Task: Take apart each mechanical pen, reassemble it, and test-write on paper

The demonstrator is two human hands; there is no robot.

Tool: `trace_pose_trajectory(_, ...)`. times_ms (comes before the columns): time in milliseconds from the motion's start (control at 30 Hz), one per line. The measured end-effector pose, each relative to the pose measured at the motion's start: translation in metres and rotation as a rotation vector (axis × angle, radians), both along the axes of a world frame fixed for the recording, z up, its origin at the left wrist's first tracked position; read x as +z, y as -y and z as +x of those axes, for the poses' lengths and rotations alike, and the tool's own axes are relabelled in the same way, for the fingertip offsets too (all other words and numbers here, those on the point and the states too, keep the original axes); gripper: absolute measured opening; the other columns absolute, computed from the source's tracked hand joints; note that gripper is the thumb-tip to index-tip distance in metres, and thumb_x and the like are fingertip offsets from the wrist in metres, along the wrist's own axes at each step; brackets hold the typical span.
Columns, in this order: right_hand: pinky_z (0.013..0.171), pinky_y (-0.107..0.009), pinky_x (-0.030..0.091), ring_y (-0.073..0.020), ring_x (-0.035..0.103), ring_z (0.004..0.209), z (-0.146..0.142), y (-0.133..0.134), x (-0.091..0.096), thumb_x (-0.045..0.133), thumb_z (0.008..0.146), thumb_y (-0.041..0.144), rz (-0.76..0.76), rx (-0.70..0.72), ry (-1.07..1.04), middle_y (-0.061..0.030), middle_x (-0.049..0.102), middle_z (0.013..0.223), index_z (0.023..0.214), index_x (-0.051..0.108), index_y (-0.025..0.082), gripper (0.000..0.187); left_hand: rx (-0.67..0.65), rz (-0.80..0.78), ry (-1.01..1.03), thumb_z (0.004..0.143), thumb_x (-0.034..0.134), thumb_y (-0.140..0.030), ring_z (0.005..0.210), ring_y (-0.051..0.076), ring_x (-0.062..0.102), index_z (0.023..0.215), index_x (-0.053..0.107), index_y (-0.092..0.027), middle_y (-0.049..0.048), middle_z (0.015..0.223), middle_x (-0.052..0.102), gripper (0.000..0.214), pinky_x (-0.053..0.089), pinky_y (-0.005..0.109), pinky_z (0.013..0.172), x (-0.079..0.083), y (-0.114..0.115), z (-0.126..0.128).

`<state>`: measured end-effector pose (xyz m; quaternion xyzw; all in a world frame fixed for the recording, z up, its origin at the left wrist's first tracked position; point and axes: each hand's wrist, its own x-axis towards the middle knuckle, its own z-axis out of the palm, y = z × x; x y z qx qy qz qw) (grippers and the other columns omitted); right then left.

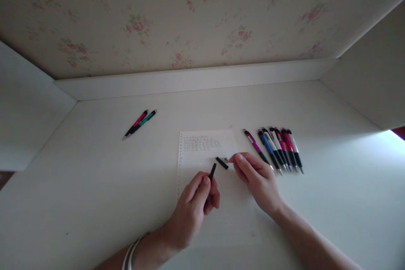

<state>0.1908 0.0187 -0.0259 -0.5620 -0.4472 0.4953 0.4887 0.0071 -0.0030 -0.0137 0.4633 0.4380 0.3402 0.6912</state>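
My left hand (196, 202) is closed around a pen (213, 171), whose slim black end points up and away from me. The rest of that pen is hidden in my fingers. A black tube-shaped pen grip (222, 163) lies on the sheet of lined paper (202, 162), just beyond the pen's end. To the right, my right hand (257, 179) has thumb and forefinger pinched together. At those fingertips shows a small metallic pen tip (227, 160); its far end is too small to make out.
Several pens (283, 149) lie side by side right of the paper, with a purple pen (255, 145) slightly apart, close to my right hand. A red pen (139, 120) and a green pen (147, 119) lie at the back left. White panels border the white desk (95, 168).
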Motion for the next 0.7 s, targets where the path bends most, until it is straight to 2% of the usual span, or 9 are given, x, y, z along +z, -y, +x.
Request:
trace_pose_trajectory(133, 0.051, -0.025, 0.041, -0.0116, 0.050, 0.052, -0.010, 0.007, 0.012, 0.067, 0.090, 0.051, -0.057, 0.238, -0.142, 0.0038, 0.056, 0.058, 0.112, 0.072, 0.018, 0.040, -0.041, -0.003, -0.006, 0.106, 0.034, -0.048, 0.058, 0.011, 0.038, 0.079, 0.051, -0.018, -0.0015, 0.067, 0.052, 0.043, 0.032, 0.026, 0.056, 0.000, 0.000, -0.001)
trace_pose_trajectory(167, 0.054, -0.026, 0.044, -0.0124, 0.055, 0.053, -0.013, 0.008, 0.015, 0.065, 0.092, 0.049, -0.062, 0.311, -0.179, 0.0031, 0.060, 0.058, 0.111, 0.072, 0.018, 0.038, -0.055, 0.000, -0.012, 0.106, 0.035, -0.048, 0.059, 0.011, 0.039, 0.078, 0.051, -0.018, -0.0014, 0.067, 0.051, 0.044, 0.033, 0.027, 0.056, 0.000, 0.001, -0.001)
trace_pose_trajectory(267, 0.064, -0.030, 0.052, -0.0163, 0.067, 0.060, -0.020, 0.009, 0.022, 0.058, 0.097, 0.046, -0.020, 0.471, -0.226, -0.0015, 0.068, 0.060, 0.084, 0.070, 0.016, 0.034, -0.087, 0.008, -0.036, 0.105, 0.036, -0.050, 0.062, 0.012, 0.040, 0.080, 0.054, -0.018, -0.0011, 0.070, 0.049, 0.044, 0.034, 0.027, 0.059, -0.002, 0.003, -0.002)
trace_pose_trajectory(333, 0.062, -0.029, 0.052, -0.0168, 0.069, 0.060, -0.021, 0.009, 0.021, 0.060, 0.096, 0.045, 0.005, 0.468, -0.231, -0.0019, 0.069, 0.060, 0.073, 0.065, 0.018, 0.036, -0.097, 0.019, -0.056, 0.105, 0.035, -0.051, 0.063, 0.013, 0.040, 0.086, 0.056, -0.018, -0.0014, 0.071, 0.048, 0.043, 0.034, 0.028, 0.060, -0.002, 0.005, -0.002)
trace_pose_trajectory(500, 0.046, -0.024, 0.048, -0.0144, 0.067, 0.049, -0.018, 0.010, 0.011, 0.076, 0.085, 0.041, -0.059, 0.359, -0.287, 0.0012, 0.068, 0.059, 0.072, 0.060, 0.019, 0.030, -0.143, 0.102, -0.106, 0.101, 0.047, -0.052, 0.067, 0.013, 0.043, 0.102, 0.055, -0.018, -0.0009, 0.077, 0.053, 0.035, 0.036, 0.027, 0.062, -0.002, 0.005, -0.002)
trace_pose_trajectory(567, 0.047, -0.025, 0.050, -0.0147, 0.066, 0.049, -0.017, 0.012, 0.009, 0.074, 0.086, 0.043, -0.069, 0.371, -0.332, 0.0010, 0.068, 0.059, 0.082, 0.064, 0.018, 0.027, -0.148, 0.100, -0.115, 0.103, 0.043, -0.052, 0.066, 0.013, 0.043, 0.095, 0.055, -0.018, -0.0004, 0.076, 0.053, 0.037, 0.035, 0.028, 0.063, -0.001, 0.004, -0.003)
trace_pose_trajectory(667, 0.053, -0.028, 0.053, -0.0149, 0.067, 0.052, -0.017, 0.013, 0.010, 0.065, 0.094, 0.044, -0.060, 0.414, -0.406, 0.0023, 0.065, 0.060, 0.115, 0.066, 0.016, 0.035, -0.170, 0.067, -0.126, 0.105, 0.034, -0.050, 0.065, 0.013, 0.041, 0.081, 0.055, -0.018, -0.0005, 0.071, 0.049, 0.046, 0.035, 0.029, 0.063, 0.001, 0.004, -0.003)
trace_pose_trajectory(700, 0.054, -0.028, 0.054, -0.0147, 0.067, 0.053, -0.017, 0.012, 0.011, 0.064, 0.095, 0.043, -0.044, 0.424, -0.403, 0.0024, 0.065, 0.060, 0.117, 0.066, 0.016, 0.034, -0.170, 0.065, -0.126, 0.106, 0.033, -0.050, 0.065, 0.014, 0.041, 0.078, 0.055, -0.018, -0.0007, 0.070, 0.047, 0.048, 0.035, 0.029, 0.063, 0.001, 0.005, -0.003)
